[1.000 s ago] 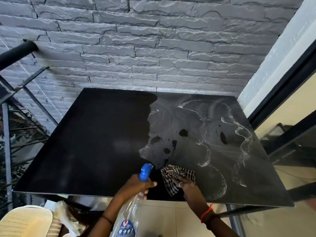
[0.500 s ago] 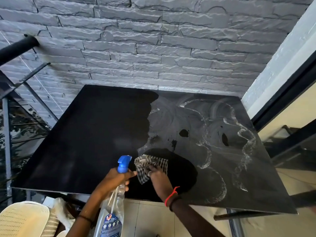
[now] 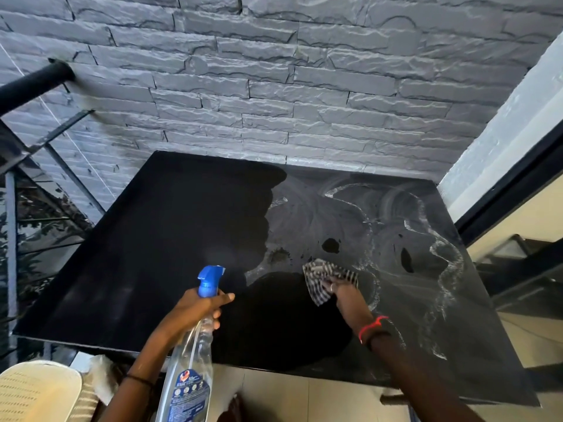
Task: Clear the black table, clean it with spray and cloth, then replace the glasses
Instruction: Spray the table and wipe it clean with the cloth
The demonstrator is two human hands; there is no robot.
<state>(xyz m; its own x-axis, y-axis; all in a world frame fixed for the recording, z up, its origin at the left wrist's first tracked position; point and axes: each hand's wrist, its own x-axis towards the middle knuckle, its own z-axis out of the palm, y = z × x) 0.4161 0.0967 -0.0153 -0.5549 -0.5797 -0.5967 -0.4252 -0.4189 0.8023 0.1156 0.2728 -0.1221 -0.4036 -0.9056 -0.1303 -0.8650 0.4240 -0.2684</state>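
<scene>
The black table (image 3: 146, 254) stands against the grey stone wall, with nothing standing on it. Its left half is clean and dark; its right half carries grey smears and white foam streaks (image 3: 444, 257). A wiped dark patch lies near the front middle. My right hand (image 3: 344, 292) presses a checked cloth (image 3: 327, 277) onto the tabletop at the patch's right edge. My left hand (image 3: 195, 310) grips the neck of a clear spray bottle (image 3: 189, 370) with a blue trigger head (image 3: 210, 280), held over the table's front edge. No glasses are in view.
A cream plastic chair (image 3: 33, 391) sits at the lower left with white material (image 3: 103, 379) beside it. A black metal railing (image 3: 33, 83) runs along the left. A dark-framed glass door (image 3: 524, 226) lies to the right. Tiled floor (image 3: 298, 394) shows below the table edge.
My right hand swept the cloth left, then back right and farther up the table, widening the wiped dark patch. The spray bottle shifted slightly left with my left hand.
</scene>
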